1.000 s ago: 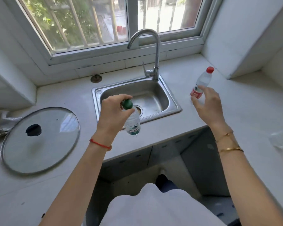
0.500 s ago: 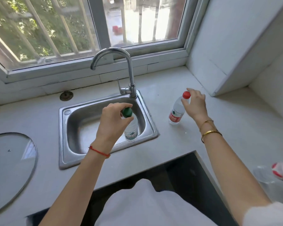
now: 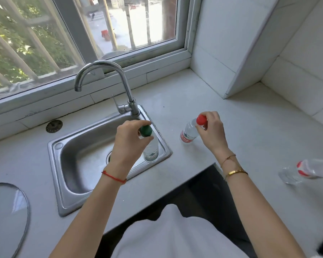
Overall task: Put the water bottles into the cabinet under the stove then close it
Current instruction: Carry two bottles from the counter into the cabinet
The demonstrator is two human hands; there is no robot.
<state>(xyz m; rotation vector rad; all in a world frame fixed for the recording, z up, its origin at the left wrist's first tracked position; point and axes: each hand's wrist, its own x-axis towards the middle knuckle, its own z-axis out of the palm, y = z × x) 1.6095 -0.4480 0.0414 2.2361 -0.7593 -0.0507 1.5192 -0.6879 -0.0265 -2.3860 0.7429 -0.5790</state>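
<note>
My left hand (image 3: 128, 141) grips the neck of a clear water bottle with a green cap (image 3: 151, 150), held upright over the right part of the sink. My right hand (image 3: 212, 131) is closed around the red cap of a second clear bottle with a red label (image 3: 188, 134), which stands slightly tilted on the white counter to the right of the sink. A third clear bottle with a red label (image 3: 304, 170) lies on its side on the counter at the far right. No cabinet door is in view.
A steel sink (image 3: 78, 161) with a curved tap (image 3: 119, 86) sits below the window. A glass pot lid (image 3: 7, 216) lies at the lower left. A round drain cover (image 3: 54, 126) rests behind the sink. A white tiled column (image 3: 231, 53) stands at the back right.
My right hand reached the red-capped bottle and closed on its cap. The view swung right, so the sink and pot lid shifted left. My left hand kept hold of the green-capped bottle.
</note>
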